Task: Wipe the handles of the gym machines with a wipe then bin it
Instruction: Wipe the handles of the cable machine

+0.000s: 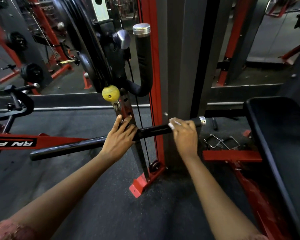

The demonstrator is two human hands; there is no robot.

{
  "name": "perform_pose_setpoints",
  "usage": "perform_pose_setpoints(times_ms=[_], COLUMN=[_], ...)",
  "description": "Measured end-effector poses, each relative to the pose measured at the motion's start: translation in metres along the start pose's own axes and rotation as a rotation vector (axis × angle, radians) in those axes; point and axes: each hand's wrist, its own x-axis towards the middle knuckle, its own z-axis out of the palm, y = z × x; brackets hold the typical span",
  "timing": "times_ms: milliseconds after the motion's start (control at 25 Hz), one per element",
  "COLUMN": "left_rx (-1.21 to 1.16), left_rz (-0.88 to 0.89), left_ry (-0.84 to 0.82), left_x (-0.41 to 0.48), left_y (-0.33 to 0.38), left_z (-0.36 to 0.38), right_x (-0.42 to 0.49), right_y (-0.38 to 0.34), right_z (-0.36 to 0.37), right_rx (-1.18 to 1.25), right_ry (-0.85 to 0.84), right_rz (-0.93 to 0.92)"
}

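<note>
A long black bar handle (pixel 152 131) hangs from the cable machine by a chain link under a yellow ball (pixel 110 93). My left hand (pixel 119 135) holds the bar at its middle, fingers reaching up to the link. My right hand (pixel 184 131) grips the bar's right grip near its silver end cap (pixel 202 121), with a white wipe (pixel 171 124) pressed between palm and bar. Only a small edge of the wipe shows. A curved black padded handle (pixel 143 58) with a silver cap stands above, on the machine.
The red and grey machine upright (pixel 156 84) stands right behind the bar. A black padded bench (pixel 275 144) on a red frame fills the right side. Metal stirrup handles (pixel 220 143) lie on the floor. A red frame bar and weight plates are at the left.
</note>
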Motion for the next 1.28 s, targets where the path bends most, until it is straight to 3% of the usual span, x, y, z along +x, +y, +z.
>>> perform_pose_setpoints(times_ms=[120, 200, 360, 440, 680, 800, 1040, 1200, 1280], left_rx=[0.009, 0.015, -0.014, -0.027, -0.042, -0.039, -0.108, -0.104, -0.103], left_rz=[0.018, 0.018, -0.006, -0.012, 0.006, 0.012, -0.056, -0.078, -0.074], left_ry=[-0.014, -0.016, 0.008, 0.022, 0.032, 0.047, 0.043, 0.031, 0.019], left_x=[0.001, 0.002, 0.005, 0.005, 0.008, 0.008, 0.005, 0.003, 0.003], left_y=[0.000, 0.000, 0.002, 0.004, 0.006, 0.006, 0.007, 0.009, 0.009], left_z=[-0.002, -0.003, -0.004, -0.005, -0.011, -0.011, -0.004, 0.000, 0.001], right_x=[0.005, 0.000, -0.043, -0.048, -0.024, -0.013, -0.016, -0.005, 0.007], right_y=[0.030, 0.012, -0.065, -0.057, 0.006, 0.013, -0.063, -0.052, -0.025], right_z=[-0.007, -0.003, 0.024, 0.026, -0.002, -0.010, 0.013, 0.005, -0.007], right_rx=[-0.063, -0.018, 0.126, 0.162, 0.110, 0.184, 0.089, -0.012, -0.061], right_ry=[0.021, 0.054, -0.063, -0.073, 0.220, 0.264, -0.092, -0.296, -0.331], right_rz=[0.203, 0.261, -0.126, -0.162, 0.179, 0.361, -0.243, -0.325, -0.248])
